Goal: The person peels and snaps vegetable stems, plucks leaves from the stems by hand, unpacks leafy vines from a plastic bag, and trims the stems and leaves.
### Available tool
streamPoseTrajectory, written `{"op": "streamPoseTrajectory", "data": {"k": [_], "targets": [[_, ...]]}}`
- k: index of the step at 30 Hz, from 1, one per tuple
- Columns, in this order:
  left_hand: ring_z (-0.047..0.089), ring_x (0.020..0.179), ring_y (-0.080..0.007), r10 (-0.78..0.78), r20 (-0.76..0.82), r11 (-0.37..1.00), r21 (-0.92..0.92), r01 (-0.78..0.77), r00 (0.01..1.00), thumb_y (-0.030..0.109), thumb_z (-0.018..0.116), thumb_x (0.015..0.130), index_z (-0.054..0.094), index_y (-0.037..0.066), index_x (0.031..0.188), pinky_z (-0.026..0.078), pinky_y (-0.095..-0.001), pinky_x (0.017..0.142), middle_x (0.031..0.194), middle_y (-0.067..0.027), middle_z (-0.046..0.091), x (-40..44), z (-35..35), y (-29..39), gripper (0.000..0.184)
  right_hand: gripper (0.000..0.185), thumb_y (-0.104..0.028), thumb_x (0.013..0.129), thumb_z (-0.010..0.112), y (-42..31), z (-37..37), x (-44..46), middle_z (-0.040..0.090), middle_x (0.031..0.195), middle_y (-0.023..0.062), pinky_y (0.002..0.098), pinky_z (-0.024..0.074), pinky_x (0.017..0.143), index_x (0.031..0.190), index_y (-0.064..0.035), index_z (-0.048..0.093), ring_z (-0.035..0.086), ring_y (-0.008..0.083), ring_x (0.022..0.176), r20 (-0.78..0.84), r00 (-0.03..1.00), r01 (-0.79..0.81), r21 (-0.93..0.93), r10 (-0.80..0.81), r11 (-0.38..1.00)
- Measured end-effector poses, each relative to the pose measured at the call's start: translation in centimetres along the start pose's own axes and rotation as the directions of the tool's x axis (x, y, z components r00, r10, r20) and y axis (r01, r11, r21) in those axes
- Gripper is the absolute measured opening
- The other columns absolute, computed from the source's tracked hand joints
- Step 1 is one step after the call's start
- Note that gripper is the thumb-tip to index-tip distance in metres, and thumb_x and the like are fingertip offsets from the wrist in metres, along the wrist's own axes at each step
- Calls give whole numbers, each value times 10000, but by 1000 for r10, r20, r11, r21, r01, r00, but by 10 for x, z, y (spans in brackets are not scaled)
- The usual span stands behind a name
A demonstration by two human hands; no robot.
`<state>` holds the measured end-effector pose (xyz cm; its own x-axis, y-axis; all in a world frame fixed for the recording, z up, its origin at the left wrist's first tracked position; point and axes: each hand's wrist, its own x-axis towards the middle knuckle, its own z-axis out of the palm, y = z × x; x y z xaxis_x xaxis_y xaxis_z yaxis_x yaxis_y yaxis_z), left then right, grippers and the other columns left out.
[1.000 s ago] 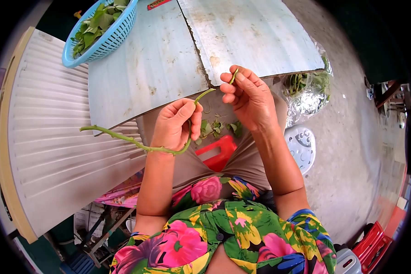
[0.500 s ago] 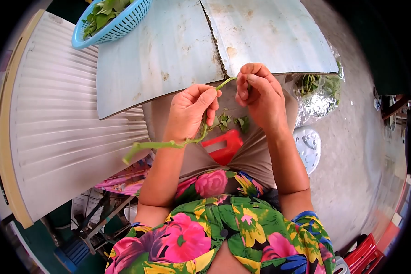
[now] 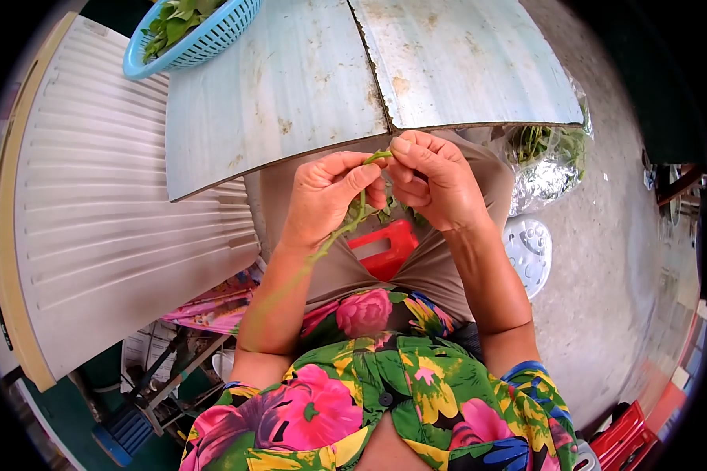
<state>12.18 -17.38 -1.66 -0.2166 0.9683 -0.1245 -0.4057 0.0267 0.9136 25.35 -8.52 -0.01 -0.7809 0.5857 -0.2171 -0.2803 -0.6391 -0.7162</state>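
Observation:
My left hand (image 3: 326, 192) is closed round a thin green stem (image 3: 346, 229), whose lower part trails blurred over my left forearm. The stem's upper end sticks out between thumb and forefinger. My right hand (image 3: 436, 179) pinches that same end, with thumb and forefinger close to the left fingertips. Both hands are above my lap, just below the near edge of the pale blue table (image 3: 291, 94). Loose green leaves (image 3: 386, 210) lie beneath them, partly hidden by the fingers.
A blue basket (image 3: 204, 41) of leaves stands at the table's upper left. Beyond the right knee is a clear plastic bag (image 3: 546, 169) with greens. A red stool (image 3: 386, 250) shows between my legs, a grey-white one (image 3: 529, 253) at right. A ribbed white panel (image 3: 126, 204) fills the left.
My hands have come together, and my right fingers now pinch the stem's end. The stem's long lower part has swung down toward my left forearm. The view has shifted slightly.

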Motion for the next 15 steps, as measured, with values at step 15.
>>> {"op": "streamPoseTrajectory", "data": {"k": [15], "targets": [[469,587,-47,372,-164,893,332,-304,914,46,547,817,598,-1,992,395,-166,495,828,3,475,-2,21,-3,187,186,-181,840,529,25,4,3,395,539,-51,179,215,380,703,-60,498,283,14,427,-80,996,44,-8,-45,999]]}}
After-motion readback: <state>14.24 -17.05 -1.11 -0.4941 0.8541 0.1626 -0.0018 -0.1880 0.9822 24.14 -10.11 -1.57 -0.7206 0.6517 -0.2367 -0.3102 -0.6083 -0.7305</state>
